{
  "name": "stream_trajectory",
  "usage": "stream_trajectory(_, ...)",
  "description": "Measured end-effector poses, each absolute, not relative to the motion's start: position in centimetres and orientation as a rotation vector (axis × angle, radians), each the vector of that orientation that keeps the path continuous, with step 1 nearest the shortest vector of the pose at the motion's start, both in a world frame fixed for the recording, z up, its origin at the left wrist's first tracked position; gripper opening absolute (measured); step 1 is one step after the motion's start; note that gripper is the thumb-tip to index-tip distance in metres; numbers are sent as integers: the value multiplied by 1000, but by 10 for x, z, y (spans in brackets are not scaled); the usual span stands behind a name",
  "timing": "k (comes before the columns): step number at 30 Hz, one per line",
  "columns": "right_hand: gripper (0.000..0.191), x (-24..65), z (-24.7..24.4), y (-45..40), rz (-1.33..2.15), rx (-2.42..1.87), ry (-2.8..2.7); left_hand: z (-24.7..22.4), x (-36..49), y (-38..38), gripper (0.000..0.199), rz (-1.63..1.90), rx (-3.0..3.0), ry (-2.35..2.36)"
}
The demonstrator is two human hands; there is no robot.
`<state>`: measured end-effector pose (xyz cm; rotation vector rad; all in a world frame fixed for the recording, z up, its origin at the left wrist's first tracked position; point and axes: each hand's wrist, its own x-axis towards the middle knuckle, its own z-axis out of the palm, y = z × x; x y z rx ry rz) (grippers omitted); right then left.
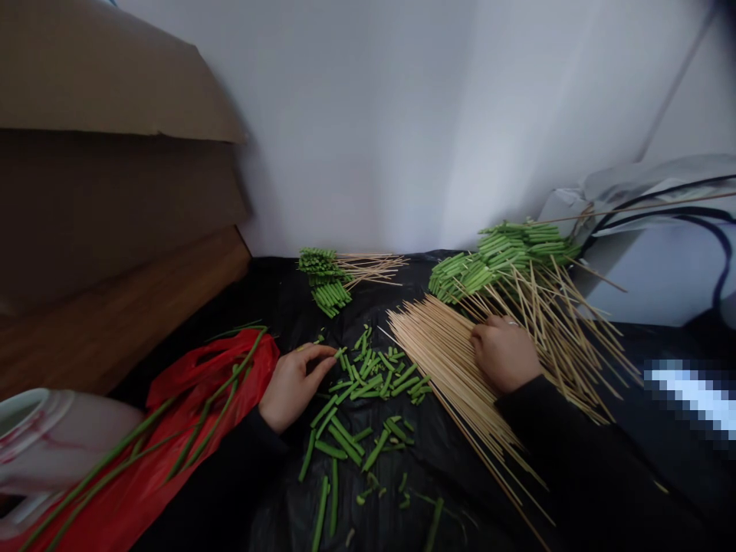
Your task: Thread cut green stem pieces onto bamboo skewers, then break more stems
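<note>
Two green bunches skewered beyond your stick pile, loose pieces beside it aren't. Left hand pinching one, right hand apart on pile, grip unclear.

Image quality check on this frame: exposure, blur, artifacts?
Head view: dim overall, soft brighter bands on the wall; right sleeve nearly merges with the black sheet; cardboard box underside in deep shadow; top-right corner darkened; coarse pixelated bright patch at right edge, content unreadable; skewers mostly distinct.
</note>
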<state>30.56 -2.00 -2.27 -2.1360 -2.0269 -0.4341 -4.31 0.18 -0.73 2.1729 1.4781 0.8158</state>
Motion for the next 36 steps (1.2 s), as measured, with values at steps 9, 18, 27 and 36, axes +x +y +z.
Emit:
stream_trajectory(9,21,305,-26,-15,-379,-2213,-1998,-7,-43,2,28,788,2213,1477)
stream_trajectory(18,18,308,-28,-14,-367,-2243,-1917,-7,-42,1,26,791,2206,1479)
stream_trajectory(27,13,297,-17,-23,-447,-2098,-1878,-9,-42,1,25,840,2170,1454)
stream_trajectory(36,19,263,-17,-33,-287,-1337,-2003,-4,-36,0,23,1016,1683,1335)
